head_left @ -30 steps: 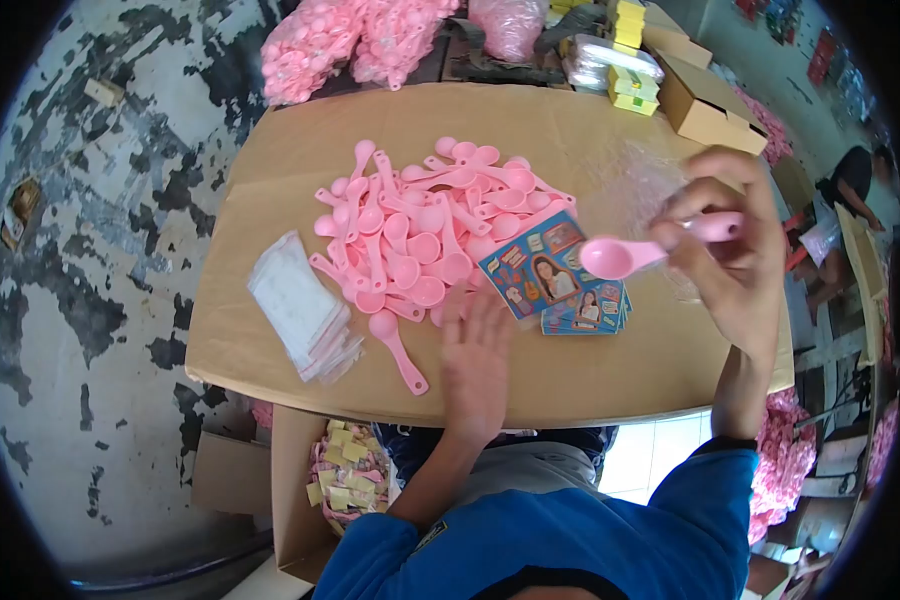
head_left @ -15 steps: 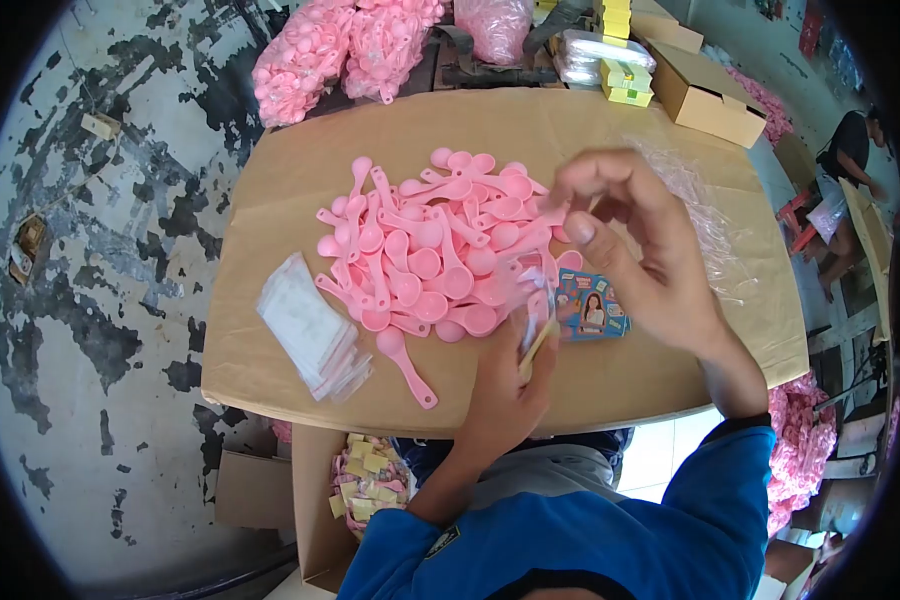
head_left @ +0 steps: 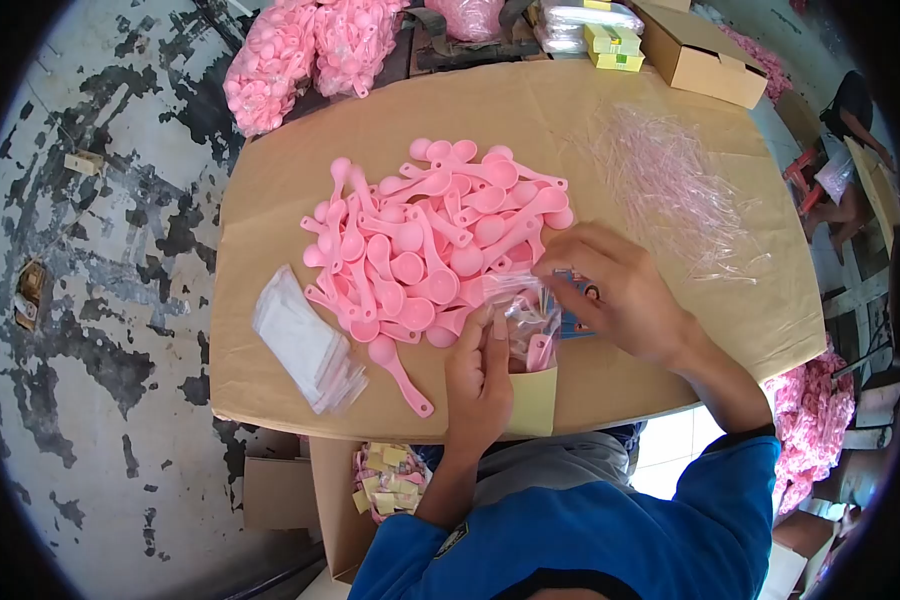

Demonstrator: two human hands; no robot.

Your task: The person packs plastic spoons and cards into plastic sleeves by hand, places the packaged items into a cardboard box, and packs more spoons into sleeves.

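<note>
My left hand [head_left: 480,370] is closed on the left side of a small clear plastic bag [head_left: 522,312]. A pink piece [head_left: 539,352] shows inside the bag, and a pale yellow card [head_left: 535,402] hangs at its lower end. My right hand [head_left: 625,295] pinches the bag's upper right corner between thumb and fingers. Partly hidden behind that hand lie blue printed cards [head_left: 576,326]. Just beyond both hands spreads a heap of pink measuring spoons [head_left: 435,255]. One pink spoon [head_left: 402,378] lies apart, left of my left hand.
A stack of clear and white small bags [head_left: 300,340] lies at the table's left. Thin clear strands [head_left: 670,190] are piled at the right. Filled bags of pink spoons [head_left: 275,65], yellow boxes [head_left: 615,47] and a cardboard box [head_left: 705,60] stand behind. Another person [head_left: 850,120] sits far right.
My right hand has come down and left onto the bag's top. The bag has turned to face me, with the yellow card now hanging below it. The view has shifted slightly.
</note>
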